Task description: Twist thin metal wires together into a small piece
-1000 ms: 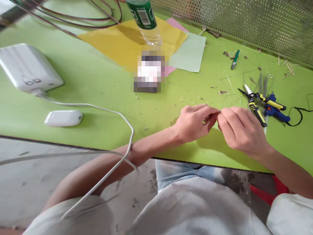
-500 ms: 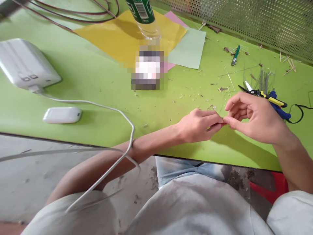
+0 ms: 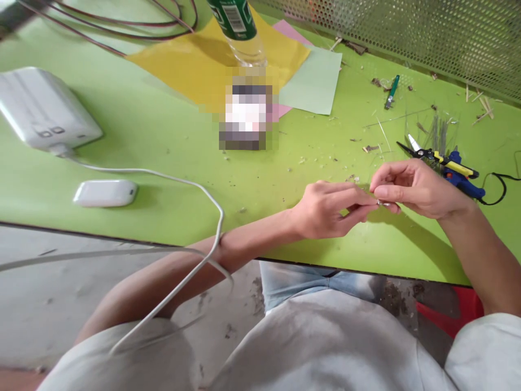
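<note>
My left hand point(image 3: 334, 210) reaches over the green table with its fingertips pinched together. Against them, the thumb and fingers of my right hand point(image 3: 419, 187) close from the other side. A tiny silvery piece point(image 3: 381, 203) shows between the two sets of fingertips, too small to name and mostly covered. Just beyond my right hand lie black-and-yellow pliers point(image 3: 456, 164) and a blue tool with a black cord point(image 3: 464, 184), which looks like a glue gun. A bundle of thin wires point(image 3: 439, 133) is beside the pliers.
A green-handled cutter point(image 3: 392, 93) lies among scraps farther back. Coloured paper point(image 3: 171, 62) sits under a bottle point(image 3: 238, 21), near a blurred-out patch. At left are a white power block point(image 3: 49, 106) and a small white case point(image 3: 106, 193). A white cable point(image 3: 179, 176) crosses my left forearm.
My right hand has dipped slightly and its fingers have drawn in, from a loose curve to a closed pinch. The silvery piece shows now. My left hand has barely shifted.
</note>
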`<state>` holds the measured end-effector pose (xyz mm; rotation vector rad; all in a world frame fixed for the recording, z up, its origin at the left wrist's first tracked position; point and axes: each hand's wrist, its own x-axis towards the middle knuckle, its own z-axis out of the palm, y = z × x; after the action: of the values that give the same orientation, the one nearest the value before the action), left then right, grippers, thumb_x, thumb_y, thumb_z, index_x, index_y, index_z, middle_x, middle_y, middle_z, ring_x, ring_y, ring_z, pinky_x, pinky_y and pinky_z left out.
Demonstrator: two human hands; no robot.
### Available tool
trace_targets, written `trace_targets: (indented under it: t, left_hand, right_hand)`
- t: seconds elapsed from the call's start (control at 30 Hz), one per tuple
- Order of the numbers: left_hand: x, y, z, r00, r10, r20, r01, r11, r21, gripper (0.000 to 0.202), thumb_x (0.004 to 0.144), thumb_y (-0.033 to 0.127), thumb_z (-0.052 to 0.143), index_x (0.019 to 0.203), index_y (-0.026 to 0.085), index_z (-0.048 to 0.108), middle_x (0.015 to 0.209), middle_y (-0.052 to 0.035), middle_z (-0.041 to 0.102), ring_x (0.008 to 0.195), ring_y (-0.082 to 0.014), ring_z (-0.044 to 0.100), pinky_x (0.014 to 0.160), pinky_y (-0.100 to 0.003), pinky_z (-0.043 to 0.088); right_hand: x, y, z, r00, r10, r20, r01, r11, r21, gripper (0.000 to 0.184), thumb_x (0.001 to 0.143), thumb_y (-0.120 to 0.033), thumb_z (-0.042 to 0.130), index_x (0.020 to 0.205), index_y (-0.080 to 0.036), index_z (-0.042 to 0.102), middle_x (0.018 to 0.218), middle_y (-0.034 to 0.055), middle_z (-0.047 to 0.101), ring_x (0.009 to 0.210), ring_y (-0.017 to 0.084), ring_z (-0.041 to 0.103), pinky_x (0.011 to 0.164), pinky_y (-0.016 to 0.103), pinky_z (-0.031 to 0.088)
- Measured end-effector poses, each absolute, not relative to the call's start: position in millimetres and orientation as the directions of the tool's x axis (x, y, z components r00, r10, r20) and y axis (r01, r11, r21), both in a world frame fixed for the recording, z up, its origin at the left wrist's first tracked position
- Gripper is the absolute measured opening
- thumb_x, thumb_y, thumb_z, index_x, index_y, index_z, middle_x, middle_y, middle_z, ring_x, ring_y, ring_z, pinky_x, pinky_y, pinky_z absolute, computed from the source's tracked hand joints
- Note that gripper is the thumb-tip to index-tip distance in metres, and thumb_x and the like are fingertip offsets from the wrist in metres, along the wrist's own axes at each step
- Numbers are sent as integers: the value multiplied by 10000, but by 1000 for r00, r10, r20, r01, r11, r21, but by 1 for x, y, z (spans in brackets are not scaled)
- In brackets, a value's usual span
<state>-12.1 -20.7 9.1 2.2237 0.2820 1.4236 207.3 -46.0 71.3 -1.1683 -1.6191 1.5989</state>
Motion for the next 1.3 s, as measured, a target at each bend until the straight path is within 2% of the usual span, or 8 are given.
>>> trace_targets:
  t: [0.17, 0.37, 0.7, 0.9, 0.97, 1.07, 1.17, 1.3]
  left_hand:
    - [-15, -25, 22, 462, 640, 614, -174, -614, 770, 109, 977, 222, 814, 895, 151, 802, 693, -24, 811, 533, -117, 764, 518, -135, 598]
    - [-13, -27, 27, 406, 789, 461, -177, -427, 887, 312, 910, 434, 895, 851, 142, 803, 652, -32, 790, 510, -137, 755, 471, -163, 591]
    - [-9, -28, 25, 350, 837, 420, -143, -395, 907, 273, 895, 387, 914, 837, 143, 808, 651, -21, 786, 498, -128, 743, 493, -167, 606]
    - [-10, -26, 30, 453, 856, 248, -182, -184, 966, 367, 861, 449, 931, 824, 115, 783, 652, -33, 770, 506, -143, 751, 471, -157, 590]
    - [-11, -24, 33, 536, 828, 164, -210, -57, 976, 443, 842, 512, 935, 828, 102, 767, 668, -46, 770, 495, -140, 740, 454, -159, 581]
    - [-14, -20, 36, 667, 742, 58, -222, 123, 967, 513, 809, 561, 947, 821, 92, 740, 647, -44, 747, 459, -121, 702, 424, -150, 551]
    - [-15, -16, 37, 769, 639, -2, -196, 240, 951, 534, 755, 555, 987, 800, 92, 725, 619, -32, 719, 456, -118, 688, 430, -155, 552]
    - [-15, -15, 37, 832, 554, -36, -175, 322, 930, 555, 733, 567, 995, 784, 92, 712, 630, -30, 714, 455, -113, 677, 429, -171, 565]
  right_hand:
    - [202, -57, 77, -316, 921, 228, 429, 353, -832, 91, 983, -315, 773, 921, -249, 784, 888, 23, 783, 747, 159, 705, 645, 317, 585]
    - [192, -68, 82, -316, 860, 399, 582, 509, -635, 138, 997, -155, 685, 932, -269, 725, 914, 37, 757, 741, 183, 678, 666, 381, 584]
    - [174, -86, 90, -253, 869, 426, 753, 453, -477, 173, 923, -97, 676, 875, -253, 620, 794, 10, 689, 669, 168, 631, 627, 348, 544]
    - [174, -94, 100, -353, 774, 525, 738, 575, -352, 211, 939, -57, 706, 997, -257, 674, 927, 20, 779, 807, 181, 720, 763, 336, 617]
    - [187, -89, 106, -383, 737, 558, 749, 601, -280, 296, 932, -57, 751, 1125, -277, 708, 1049, 25, 807, 882, 196, 755, 824, 344, 646]
    - [207, -80, 111, -564, 691, 453, 699, 691, -183, 386, 971, -62, 740, 1300, -260, 706, 1197, 40, 816, 1044, 212, 799, 970, 352, 667]
    - [215, -75, 110, -637, 678, 367, 656, 727, -203, 338, 1023, -90, 699, 1321, -249, 705, 1228, 42, 815, 1116, 205, 801, 1032, 342, 657]
    - [214, -75, 105, -675, 666, 319, 607, 746, -273, 235, 1055, -117, 667, 1258, -219, 728, 1172, 50, 821, 1060, 187, 802, 974, 316, 652]
